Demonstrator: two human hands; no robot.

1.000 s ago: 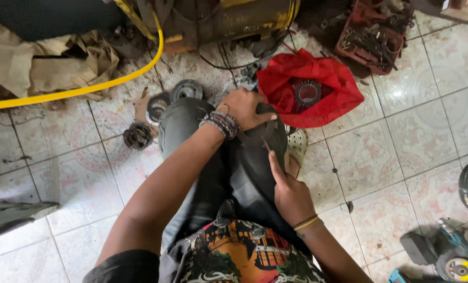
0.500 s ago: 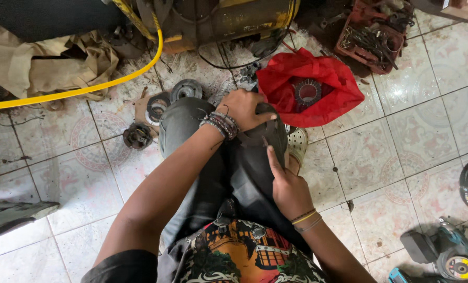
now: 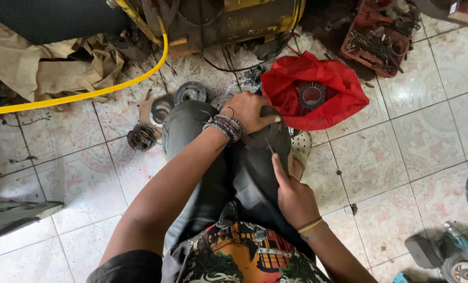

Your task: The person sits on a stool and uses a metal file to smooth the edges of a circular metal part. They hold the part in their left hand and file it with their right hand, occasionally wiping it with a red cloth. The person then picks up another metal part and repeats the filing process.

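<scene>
Little has shifted since earlier frames: left hand [image 3: 251,111] remains clamped over a dark ring-shaped part [image 3: 263,140] on the knee, right hand [image 3: 292,195] pinching a thin tool [image 3: 269,147] against it.

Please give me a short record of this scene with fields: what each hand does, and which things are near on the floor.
left hand: left hand presses a dark flat piece onto the knee
right hand: right hand pinches the same piece's edge with a thin tool; details too small to tell
ahead of the knees: red cloth holding a round metal part
left of the knees: round metal discs
further left: yellow hose
bottom right corner: angle grinder
floor: patterned tiles
</scene>
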